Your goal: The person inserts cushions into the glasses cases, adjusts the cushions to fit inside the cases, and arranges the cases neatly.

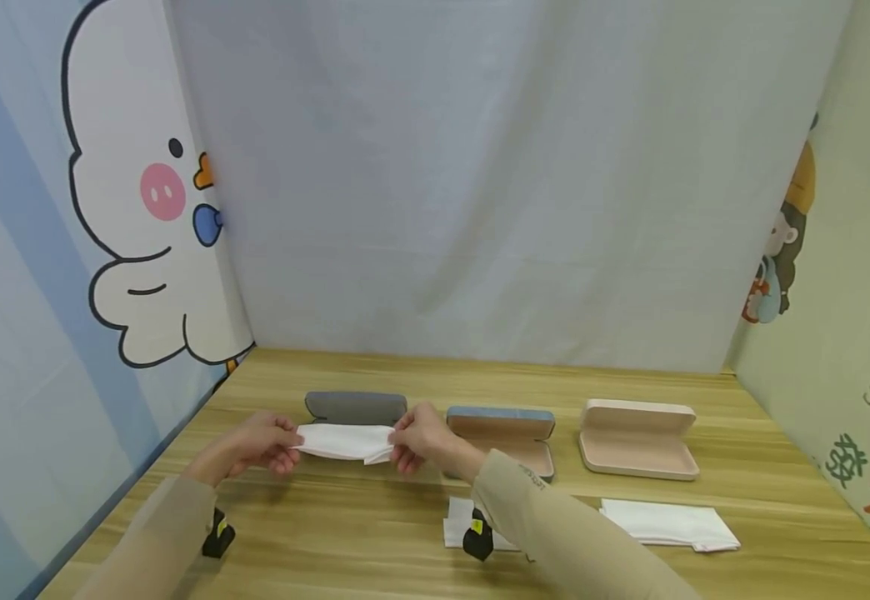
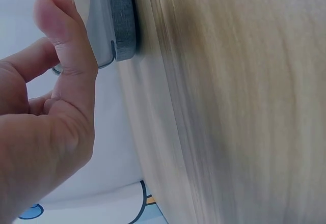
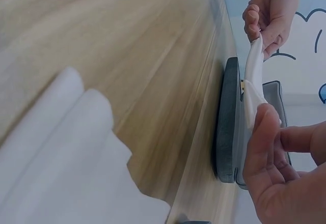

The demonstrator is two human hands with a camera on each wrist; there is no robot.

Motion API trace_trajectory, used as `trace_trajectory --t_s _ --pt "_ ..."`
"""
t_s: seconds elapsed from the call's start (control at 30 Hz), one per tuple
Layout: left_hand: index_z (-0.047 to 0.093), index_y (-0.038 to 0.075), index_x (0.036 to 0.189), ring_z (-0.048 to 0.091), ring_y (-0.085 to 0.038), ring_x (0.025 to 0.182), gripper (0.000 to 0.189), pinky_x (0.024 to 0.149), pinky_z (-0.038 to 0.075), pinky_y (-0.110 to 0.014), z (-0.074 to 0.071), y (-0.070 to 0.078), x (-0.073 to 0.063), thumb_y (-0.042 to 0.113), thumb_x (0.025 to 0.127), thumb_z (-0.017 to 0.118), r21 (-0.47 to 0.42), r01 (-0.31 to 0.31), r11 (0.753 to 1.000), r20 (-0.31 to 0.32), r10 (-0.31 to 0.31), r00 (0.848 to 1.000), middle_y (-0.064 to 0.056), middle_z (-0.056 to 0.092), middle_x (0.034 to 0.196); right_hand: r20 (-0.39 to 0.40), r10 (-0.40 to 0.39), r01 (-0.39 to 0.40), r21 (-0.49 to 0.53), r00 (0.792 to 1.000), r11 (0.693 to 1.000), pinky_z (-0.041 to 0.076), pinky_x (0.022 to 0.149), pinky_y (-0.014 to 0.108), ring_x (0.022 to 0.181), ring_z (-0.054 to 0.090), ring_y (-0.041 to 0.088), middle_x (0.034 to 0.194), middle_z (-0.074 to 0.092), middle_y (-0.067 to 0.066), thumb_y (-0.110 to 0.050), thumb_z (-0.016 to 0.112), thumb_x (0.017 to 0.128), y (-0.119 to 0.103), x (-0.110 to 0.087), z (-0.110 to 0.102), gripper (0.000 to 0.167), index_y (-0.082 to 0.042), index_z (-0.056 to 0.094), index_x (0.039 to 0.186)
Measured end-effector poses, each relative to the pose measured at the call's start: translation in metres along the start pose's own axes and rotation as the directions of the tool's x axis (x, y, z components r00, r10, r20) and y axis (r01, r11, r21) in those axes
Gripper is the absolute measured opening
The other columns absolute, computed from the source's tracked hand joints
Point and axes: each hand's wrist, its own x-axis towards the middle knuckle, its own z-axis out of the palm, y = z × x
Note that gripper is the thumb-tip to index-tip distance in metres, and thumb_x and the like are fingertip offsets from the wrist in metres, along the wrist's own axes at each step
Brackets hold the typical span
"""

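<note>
A folded white cloth (image 1: 341, 442) stretches between both hands, level and slightly sagging. My left hand (image 1: 264, 442) pinches its left end between thumb and fingers. Its right end is pinched by my right hand (image 1: 426, 439), where a folded corner hangs down. Behind and below the cloth is an open dark grey glasses case (image 1: 356, 407), whose lid stands raised at the back. From the head, the cloth hides most of the case's lower half. In the right wrist view the cloth (image 3: 253, 76) hangs close over the case's base (image 3: 224, 132).
Right of it, an open blue glasses case (image 1: 501, 414) is partly behind my right wrist. An open pale pink case (image 1: 639, 462) stands farther right. Two folded white cloths lie nearer: one (image 1: 456, 532) partly under my right forearm, another (image 1: 667, 525) at right. Fabric walls (image 1: 465, 183) enclose the wooden table.
</note>
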Motion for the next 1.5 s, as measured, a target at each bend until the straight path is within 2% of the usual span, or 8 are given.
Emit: trace_trajectory --t_s 0.17,0.5,0.93,1.2,1.5 --pt "0.044 -0.004 0.104 0.060 -0.007 0.055 0.016 0.054 0.055 -0.020 0.000 0.000 0.006 0.007 0.096 0.053 -0.008 -0.010 1.000 0.009 0.010 1.000 -0.002 0.064 0.068 -0.034 -0.008 0.008 -0.020 0.999 1.000 0.053 0.041 0.028 0.041 0.057 0.014 0.061 0.065 0.017 0.000 0.060 0.091 0.000 0.004 -0.002 0.008 0.008 0.060 0.089" --pt "0.042 -0.003 0.100 0.059 -0.007 0.054 0.010 0.053 0.054 -0.019 -0.002 0.004 0.015 0.004 0.097 0.049 -0.049 -0.005 0.999 0.013 0.006 1.000 -0.003 0.063 0.067 -0.076 0.001 -0.003 -0.025 0.997 1.000 0.054 0.041 0.027 0.040 0.057 0.013 0.059 0.065 0.013 0.002 0.059 0.090 -0.002 0.013 -0.002 0.005 0.005 0.058 0.087" --pt "0.045 -0.008 0.108 0.060 -0.007 0.054 0.017 0.053 0.054 -0.020 -0.003 -0.002 0.024 0.004 0.097 0.051 -0.032 -0.034 0.999 -0.043 0.032 0.999 -0.003 0.064 0.067 -0.132 -0.061 0.052 -0.075 0.989 0.996 0.054 0.041 0.027 0.039 0.057 0.012 0.064 0.068 0.020 0.004 0.059 0.090 0.005 0.017 0.001 0.006 0.009 0.058 0.086" --pt "0.043 -0.008 0.112 0.059 -0.007 0.053 0.021 0.050 0.052 -0.020 -0.001 -0.011 0.028 0.006 0.098 0.050 -0.040 -0.052 0.998 -0.053 0.050 0.997 -0.003 0.063 0.067 -0.177 -0.115 0.095 -0.115 0.978 0.989 0.054 0.039 0.030 0.035 0.054 0.010 0.058 0.066 0.017 0.006 0.058 0.087 0.014 0.017 0.007 0.008 0.007 0.059 0.080" --pt "0.039 -0.004 0.105 0.056 -0.007 0.050 0.015 0.047 0.049 -0.019 0.001 -0.012 0.031 0.004 0.098 0.048 -0.057 -0.094 0.994 -0.049 0.092 0.995 -0.003 0.061 0.065 -0.240 -0.103 0.077 -0.115 0.965 0.990 0.051 0.036 0.028 0.034 0.051 0.009 0.053 0.062 0.011 0.004 0.056 0.087 0.016 0.018 0.010 0.006 0.003 0.056 0.081"
